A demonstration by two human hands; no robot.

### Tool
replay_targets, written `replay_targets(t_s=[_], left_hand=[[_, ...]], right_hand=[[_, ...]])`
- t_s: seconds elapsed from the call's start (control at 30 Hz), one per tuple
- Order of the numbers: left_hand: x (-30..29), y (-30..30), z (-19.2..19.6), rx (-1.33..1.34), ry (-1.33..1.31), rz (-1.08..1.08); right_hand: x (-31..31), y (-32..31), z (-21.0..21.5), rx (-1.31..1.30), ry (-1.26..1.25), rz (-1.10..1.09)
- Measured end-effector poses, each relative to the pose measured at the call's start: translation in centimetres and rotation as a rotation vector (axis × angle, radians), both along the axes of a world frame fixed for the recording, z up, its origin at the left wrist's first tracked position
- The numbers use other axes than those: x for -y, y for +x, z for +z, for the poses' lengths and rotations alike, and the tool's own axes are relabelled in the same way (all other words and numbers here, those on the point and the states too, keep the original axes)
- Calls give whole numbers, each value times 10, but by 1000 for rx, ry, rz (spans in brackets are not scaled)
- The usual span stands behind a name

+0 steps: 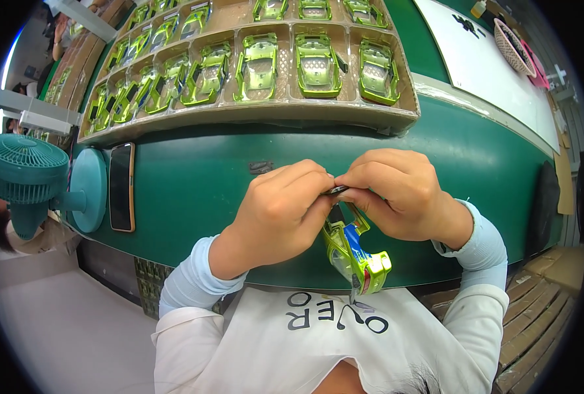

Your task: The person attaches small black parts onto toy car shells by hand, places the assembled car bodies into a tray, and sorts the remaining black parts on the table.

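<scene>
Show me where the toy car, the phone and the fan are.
toy car (356, 256): head view, on its green body below the hands.
phone (122, 187): head view, middle of its dark screen.
fan (24, 169): head view, on its teal grille.

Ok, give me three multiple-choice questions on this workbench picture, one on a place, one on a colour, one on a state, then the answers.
1. Where does the phone lie?
A. beside the teal fan
B. in the tray
C. on the lap

2. What colour are the toy car bodies in the cardboard tray?
A. red
B. lime green
C. white

3. How is the green toy car held?
A. by the left hand and right hand together
B. it lies on the table
C. by one hand

Answers: 1 A, it lies flat next to the fan's base. 2 B, every body shows lime green. 3 A, the fingers of both hands meet at its top end.
</scene>
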State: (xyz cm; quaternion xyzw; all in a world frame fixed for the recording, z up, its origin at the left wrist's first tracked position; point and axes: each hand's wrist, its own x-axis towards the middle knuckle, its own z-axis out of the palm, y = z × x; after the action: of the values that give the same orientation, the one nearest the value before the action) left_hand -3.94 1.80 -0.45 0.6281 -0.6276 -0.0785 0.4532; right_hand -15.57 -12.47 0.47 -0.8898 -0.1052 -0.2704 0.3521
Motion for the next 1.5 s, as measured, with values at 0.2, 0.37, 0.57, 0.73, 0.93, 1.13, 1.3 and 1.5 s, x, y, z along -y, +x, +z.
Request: replay_targets(t_s=[0.2, 0.37, 0.57, 0.73, 0.93, 1.13, 1.3, 1.5], left_hand=[[3, 8, -1, -186, 26, -63], [4, 24, -6, -667, -65, -267], [5, 19, -1, -54, -9, -132], [3, 19, 5, 105, 32, -138], [5, 15, 5, 157, 42, -130], [3, 15, 5, 171, 83, -169], [2, 19, 4, 179, 59, -153], [-2, 26, 8, 292, 22, 34]], right_hand=[[5, 5, -3, -18, 91, -31], [7, 4, -7, -38, 954, -32], [29, 2, -2, -110, 751, 121], [36, 1, 23, -88, -128, 106], [27, -2, 12, -47, -379, 14], [22, -2, 4, -61, -361, 52], [27, 5, 4, -149, -162, 39], [42, -2, 23, -358, 10, 175]])
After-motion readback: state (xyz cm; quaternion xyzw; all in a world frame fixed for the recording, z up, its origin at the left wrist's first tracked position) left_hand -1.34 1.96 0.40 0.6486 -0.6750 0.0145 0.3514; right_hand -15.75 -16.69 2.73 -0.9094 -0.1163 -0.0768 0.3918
